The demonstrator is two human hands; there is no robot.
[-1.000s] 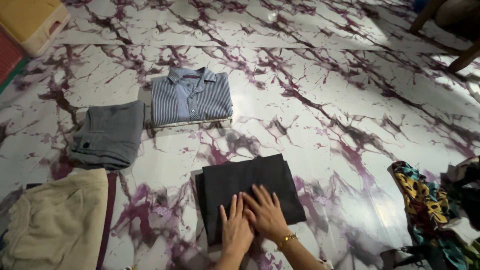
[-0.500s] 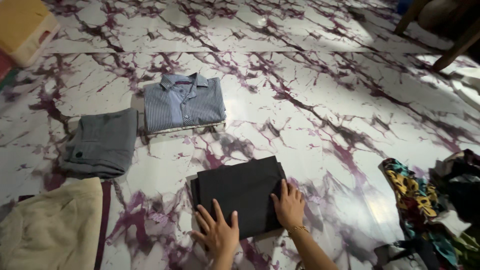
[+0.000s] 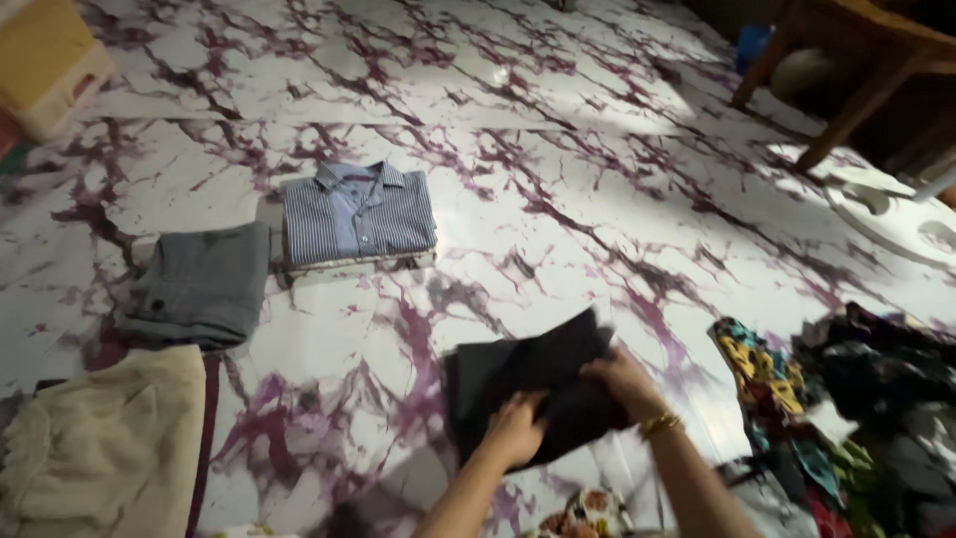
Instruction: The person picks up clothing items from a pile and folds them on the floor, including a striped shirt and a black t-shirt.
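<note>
A folded black garment (image 3: 533, 389) is lifted slightly off the marble floor, held at its near edge by both hands. My left hand (image 3: 518, 430) grips its lower left part. My right hand (image 3: 622, 377), with a gold bangle on the wrist, grips its right side. The frame is blurred, so the finger positions are not sharp.
A folded striped blue shirt (image 3: 357, 215), folded grey trousers (image 3: 196, 284) and a cream garment (image 3: 100, 438) lie to the left. A heap of colourful clothes (image 3: 846, 399) sits at the right. Wooden furniture legs (image 3: 846, 95) stand at the far right, a yellow box (image 3: 45, 60) at the far left.
Both hands went from pressing flat on the black garment to gripping its edges and lifting it, shifting it right. The view tilted and moved.
</note>
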